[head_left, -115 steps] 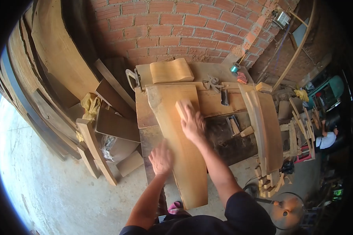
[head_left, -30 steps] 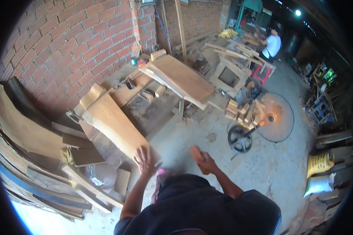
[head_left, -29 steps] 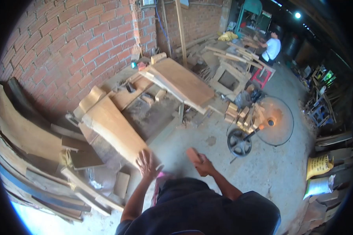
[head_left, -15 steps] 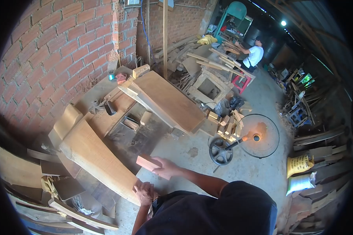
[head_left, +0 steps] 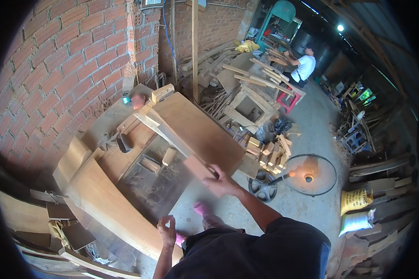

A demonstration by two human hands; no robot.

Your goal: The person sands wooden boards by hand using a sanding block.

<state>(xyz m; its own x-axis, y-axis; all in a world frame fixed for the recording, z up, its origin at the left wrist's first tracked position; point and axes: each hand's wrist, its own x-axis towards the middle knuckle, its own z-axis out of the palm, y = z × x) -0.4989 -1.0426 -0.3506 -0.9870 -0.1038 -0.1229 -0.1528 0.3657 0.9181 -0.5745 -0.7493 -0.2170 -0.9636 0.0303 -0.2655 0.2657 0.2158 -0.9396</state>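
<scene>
My right hand (head_left: 222, 184) grips a flat rectangular wooden block (head_left: 196, 167), held in the air between the two workpieces and slightly blurred. Behind the block lies a broad wooden slab (head_left: 195, 125) on the bench. My left hand (head_left: 166, 229) is at the near end of a long, curved wooden plank (head_left: 111, 195), above its edge. Its fingers are curled, with the thumb looped round to meet them, and nothing shows in them.
On the bench are a hand plane (head_left: 124, 143), an open box (head_left: 150, 164) and a small wood block (head_left: 169, 156). A fan (head_left: 308, 178) stands right of me beside stacked offcuts (head_left: 274, 151). Another person (head_left: 305, 67) works farther back. Sacks (head_left: 356, 201) lie at right.
My right hand has swung the block up and to the right, toward the broad slab. My left hand has come off the long plank's edge. My foot now shows below the bench.
</scene>
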